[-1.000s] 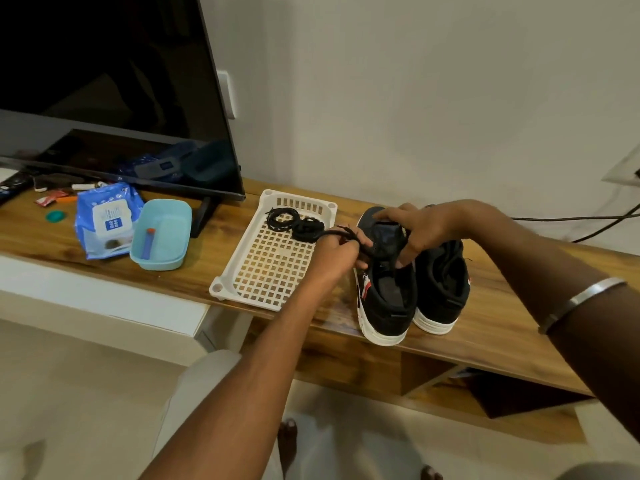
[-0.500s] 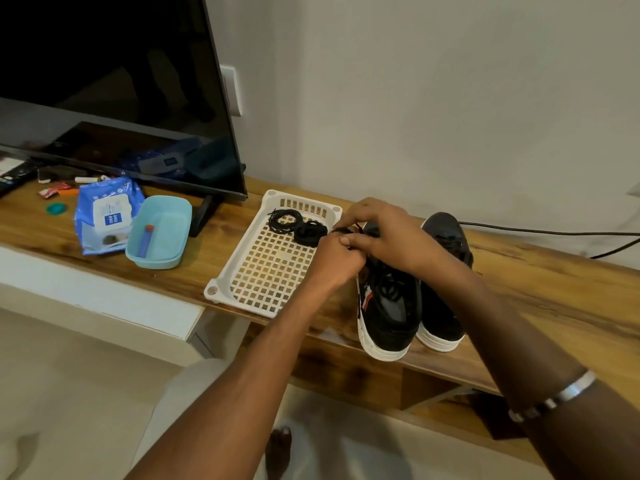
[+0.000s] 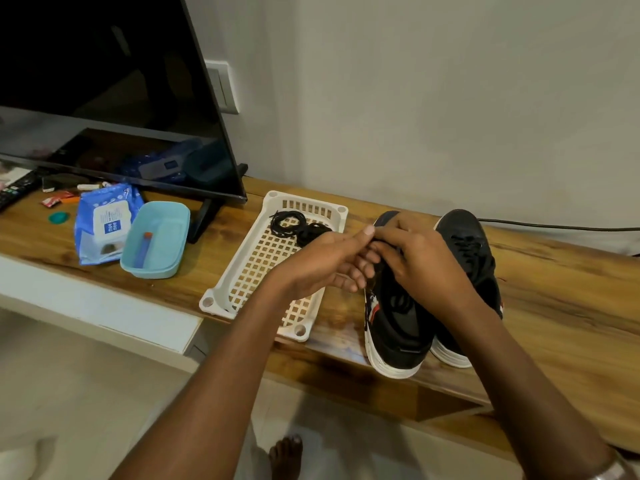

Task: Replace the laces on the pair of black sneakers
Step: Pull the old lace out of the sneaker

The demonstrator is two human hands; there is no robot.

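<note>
The pair of black canvas sneakers with thick white rubber soles [image 3: 398,327] stood side by side near the front edge of the glossy wood-grain shelf [image 3: 554,306], and over the nearer shoe the left hand [image 3: 322,265] and right hand [image 3: 419,258] met, their curled fingertips pinching a thin black lace at its eyelets. Just to the left lay a white plastic lattice tray [image 3: 249,268] holding two coiled black laces [image 3: 298,226] at its far end. Further left sat a smooth light-blue oval tub [image 3: 156,240] containing a small blue tube with an orange cap [image 3: 142,247], beside a crinkled blue wet-wipes pack [image 3: 104,223] and a flat black television [image 3: 104,91].
</note>
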